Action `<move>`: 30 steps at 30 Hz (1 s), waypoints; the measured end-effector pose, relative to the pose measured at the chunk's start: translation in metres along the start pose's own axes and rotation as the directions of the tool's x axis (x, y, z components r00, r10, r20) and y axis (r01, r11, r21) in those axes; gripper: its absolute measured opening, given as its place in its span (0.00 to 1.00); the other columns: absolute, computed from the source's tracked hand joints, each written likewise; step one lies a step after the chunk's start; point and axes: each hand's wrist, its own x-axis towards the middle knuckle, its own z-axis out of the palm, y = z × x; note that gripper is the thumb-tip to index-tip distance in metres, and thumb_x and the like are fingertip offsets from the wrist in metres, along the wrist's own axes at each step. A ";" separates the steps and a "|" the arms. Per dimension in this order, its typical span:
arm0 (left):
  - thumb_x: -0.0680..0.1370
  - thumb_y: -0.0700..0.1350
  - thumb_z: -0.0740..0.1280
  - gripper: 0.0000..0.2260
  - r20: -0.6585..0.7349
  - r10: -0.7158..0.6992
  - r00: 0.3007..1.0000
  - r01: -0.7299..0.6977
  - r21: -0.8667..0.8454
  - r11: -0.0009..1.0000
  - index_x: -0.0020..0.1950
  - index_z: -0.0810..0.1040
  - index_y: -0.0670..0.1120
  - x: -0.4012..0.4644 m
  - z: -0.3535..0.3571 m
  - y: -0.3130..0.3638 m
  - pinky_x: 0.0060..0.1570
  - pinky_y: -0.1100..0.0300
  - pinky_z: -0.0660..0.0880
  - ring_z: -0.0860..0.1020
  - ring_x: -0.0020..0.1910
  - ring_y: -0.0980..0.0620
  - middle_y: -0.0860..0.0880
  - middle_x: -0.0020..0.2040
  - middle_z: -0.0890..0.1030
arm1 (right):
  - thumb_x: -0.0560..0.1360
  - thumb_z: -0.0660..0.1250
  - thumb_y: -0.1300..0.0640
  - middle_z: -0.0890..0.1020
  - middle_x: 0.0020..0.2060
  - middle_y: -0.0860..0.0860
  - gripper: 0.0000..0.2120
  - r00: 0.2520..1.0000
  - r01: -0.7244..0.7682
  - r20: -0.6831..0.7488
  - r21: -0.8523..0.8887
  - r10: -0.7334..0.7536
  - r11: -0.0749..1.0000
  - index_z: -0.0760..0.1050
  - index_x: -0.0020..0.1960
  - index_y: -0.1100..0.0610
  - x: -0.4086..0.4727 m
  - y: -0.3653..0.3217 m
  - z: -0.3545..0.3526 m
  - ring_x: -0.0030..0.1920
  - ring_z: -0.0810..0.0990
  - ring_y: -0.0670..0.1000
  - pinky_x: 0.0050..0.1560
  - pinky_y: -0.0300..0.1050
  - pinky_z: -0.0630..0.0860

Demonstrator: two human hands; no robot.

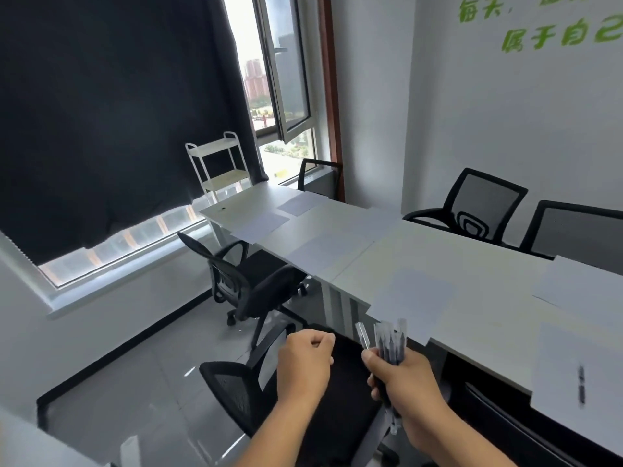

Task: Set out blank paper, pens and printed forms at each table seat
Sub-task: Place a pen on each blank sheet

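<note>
My right hand (pixel 403 379) grips a bundle of wrapped pens (pixel 389 345), tips up, just off the near edge of the long white table (pixel 448 244). One pen stands apart from the bundle by my thumb. My left hand (pixel 305 360) hangs beside it with fingers curled and nothing in it. Sheets of paper lie at the seats: one in front of me (pixel 411 298), others farther along (pixel 328 252), (pixel 259 224), (pixel 298 203). A sheet at the right (pixel 573 372) carries a black pen (pixel 581 385).
Black mesh chairs stand along the near side (pixel 249 284), (pixel 303 392) and the far side (pixel 478 207), (pixel 580 230), one more at the head (pixel 320 176). A white cart (pixel 219 163) stands by the window with its dark blind. Grey floor lies to the left.
</note>
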 end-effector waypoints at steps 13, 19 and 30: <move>0.85 0.54 0.71 0.08 0.102 -0.011 0.995 0.011 0.007 1.000 0.50 0.87 0.56 0.123 0.004 -0.026 0.41 0.61 0.82 0.86 0.40 0.60 0.55 0.38 0.87 | 0.81 0.75 0.56 0.83 0.35 0.58 0.06 0.996 -0.030 -0.079 0.068 0.035 0.997 0.84 0.53 0.59 0.114 0.017 0.058 0.33 0.80 0.53 0.34 0.43 0.78; 0.84 0.52 0.71 0.10 0.147 -0.005 0.989 -0.005 0.066 0.998 0.46 0.88 0.55 0.212 0.018 -0.019 0.39 0.61 0.81 0.85 0.36 0.58 0.54 0.35 0.87 | 0.81 0.76 0.56 0.82 0.33 0.57 0.06 0.991 -0.072 -0.106 0.136 0.087 0.988 0.85 0.53 0.59 0.197 0.013 0.073 0.32 0.79 0.53 0.37 0.46 0.80; 0.84 0.51 0.70 0.14 0.342 0.026 0.939 -0.059 0.086 0.995 0.39 0.86 0.54 0.291 0.104 0.015 0.48 0.55 0.84 0.86 0.39 0.60 0.56 0.37 0.87 | 0.81 0.75 0.56 0.83 0.33 0.57 0.10 0.966 -0.070 -0.230 0.211 0.119 0.975 0.84 0.54 0.63 0.282 -0.004 0.036 0.33 0.80 0.54 0.41 0.49 0.81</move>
